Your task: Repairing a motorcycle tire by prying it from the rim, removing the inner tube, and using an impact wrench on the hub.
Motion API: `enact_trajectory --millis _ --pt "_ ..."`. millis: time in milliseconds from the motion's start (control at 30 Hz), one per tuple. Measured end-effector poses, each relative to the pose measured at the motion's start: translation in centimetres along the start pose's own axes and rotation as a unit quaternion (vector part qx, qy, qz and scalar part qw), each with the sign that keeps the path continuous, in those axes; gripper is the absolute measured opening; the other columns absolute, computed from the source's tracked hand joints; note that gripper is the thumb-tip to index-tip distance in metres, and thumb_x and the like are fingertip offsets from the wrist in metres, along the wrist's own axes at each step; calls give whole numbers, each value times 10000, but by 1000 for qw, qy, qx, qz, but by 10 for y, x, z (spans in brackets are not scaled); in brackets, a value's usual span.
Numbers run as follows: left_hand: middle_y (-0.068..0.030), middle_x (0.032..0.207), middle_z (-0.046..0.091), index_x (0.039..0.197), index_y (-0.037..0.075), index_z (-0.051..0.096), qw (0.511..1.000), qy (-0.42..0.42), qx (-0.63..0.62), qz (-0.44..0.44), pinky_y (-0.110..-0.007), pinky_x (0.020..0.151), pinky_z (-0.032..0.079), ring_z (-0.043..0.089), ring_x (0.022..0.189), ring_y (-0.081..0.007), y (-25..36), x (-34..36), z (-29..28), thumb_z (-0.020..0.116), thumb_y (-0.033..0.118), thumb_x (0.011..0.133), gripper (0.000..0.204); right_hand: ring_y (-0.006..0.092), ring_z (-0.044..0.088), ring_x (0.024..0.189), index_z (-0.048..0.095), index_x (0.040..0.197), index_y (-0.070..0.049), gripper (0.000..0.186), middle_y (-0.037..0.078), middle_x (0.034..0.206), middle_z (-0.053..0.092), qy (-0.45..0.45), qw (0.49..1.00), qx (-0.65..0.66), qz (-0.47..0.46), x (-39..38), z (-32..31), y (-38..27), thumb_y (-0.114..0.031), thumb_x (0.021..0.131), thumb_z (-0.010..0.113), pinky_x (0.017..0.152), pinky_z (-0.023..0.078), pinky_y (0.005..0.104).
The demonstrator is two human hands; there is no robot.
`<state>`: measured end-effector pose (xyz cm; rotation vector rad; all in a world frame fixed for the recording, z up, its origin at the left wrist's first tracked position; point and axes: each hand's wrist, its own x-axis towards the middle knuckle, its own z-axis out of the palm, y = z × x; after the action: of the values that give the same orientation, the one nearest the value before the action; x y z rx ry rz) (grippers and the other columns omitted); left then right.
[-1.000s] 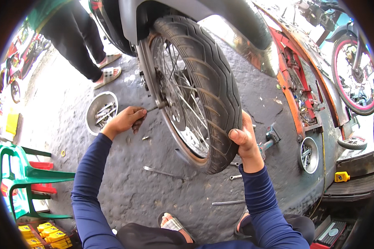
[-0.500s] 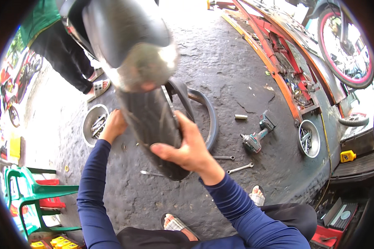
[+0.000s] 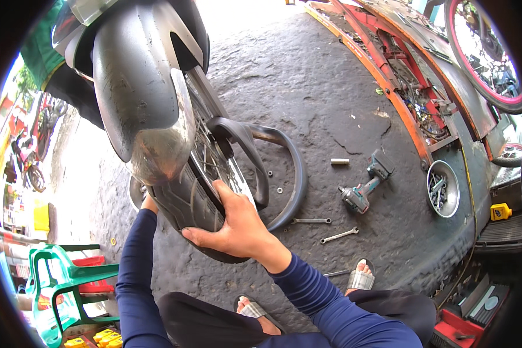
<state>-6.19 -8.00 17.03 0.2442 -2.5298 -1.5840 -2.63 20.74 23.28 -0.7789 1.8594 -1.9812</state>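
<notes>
A motorcycle's front wheel stands before me under a scuffed dark fender [image 3: 134, 87]. My right hand [image 3: 238, 226] grips the tire [image 3: 185, 200], its thumb across the tread and its fingers at the side near the rim. My left hand [image 3: 150, 204] reaches to the wheel's left side; the tire hides its fingers, so its hold cannot be seen. Out of the wheel's right side comes a black inner tube [image 3: 298, 168], looping onto the floor. Left of the wheel, a metal bowl [image 3: 136, 192] is mostly covered.
On the floor to the right lie a cordless impact wrench [image 3: 359, 194], a socket [image 3: 340, 162] and wrenches [image 3: 339, 235]. Beyond are a metal bowl of tools [image 3: 451, 200] and an orange-red lift frame [image 3: 383, 87]. Green plastic chairs [image 3: 69, 278] stand left. Another person [image 3: 69, 87] is behind the motorcycle.
The wheel and fender now appear farther left, showing more spokes and inner tube. My left hand has gone from beside the bowl to behind the tire. My right hand stays on the tire.
</notes>
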Motion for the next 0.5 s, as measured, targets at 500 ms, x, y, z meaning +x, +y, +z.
enact_trajectory --millis 500 --pt "-96 1409 476 1414 24 392 856 82 -509 -47 -428 1085 355 480 1268 -263 35 -218 80 653 612 808 884 322 633 1035 608 1069 116 813 238 1067 659 229 956 -47 180 84 14 137 -636 770 678 895 467 376"
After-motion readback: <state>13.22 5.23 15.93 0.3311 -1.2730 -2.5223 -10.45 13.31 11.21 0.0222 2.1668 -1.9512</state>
